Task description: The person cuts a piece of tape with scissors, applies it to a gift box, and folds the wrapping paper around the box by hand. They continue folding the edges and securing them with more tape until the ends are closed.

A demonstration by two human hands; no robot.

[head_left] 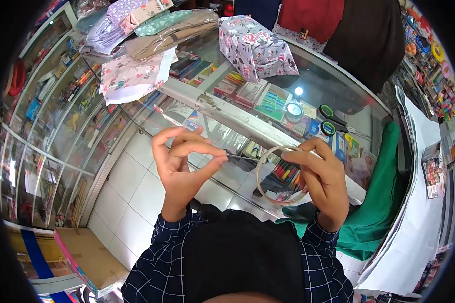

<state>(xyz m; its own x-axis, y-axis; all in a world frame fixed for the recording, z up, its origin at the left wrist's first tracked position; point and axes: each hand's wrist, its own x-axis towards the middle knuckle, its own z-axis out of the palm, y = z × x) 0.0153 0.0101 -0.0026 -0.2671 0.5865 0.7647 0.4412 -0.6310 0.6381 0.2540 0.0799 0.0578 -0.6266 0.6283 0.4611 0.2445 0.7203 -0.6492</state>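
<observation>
My right hand (pixel 318 171) grips a thin, pale ring-shaped roll of tape (pixel 259 178), held upright in front of my chest. A narrow strip of tape (pixel 243 157) stretches from the roll across to my left hand (pixel 184 161). Thumb and index finger of that hand pinch the strip's end, while its other fingers are curled loosely. Beyond both hands, a flower-patterned wrapped package (pixel 255 45) rests on the glass counter. A pair of scissors with black and green handles (pixel 328 128) lies on the counter beyond my right hand.
The glass display counter (pixel 237 118) runs across in front of me, with stationery inside. Flowered paper (pixel 134 76) and folded clothes (pixel 172 40) lie at its left. Green cloth (pixel 376 202) hangs at right. Glass shelves (pixel 50 111) and a cardboard box (pixel 91 257) stand at left.
</observation>
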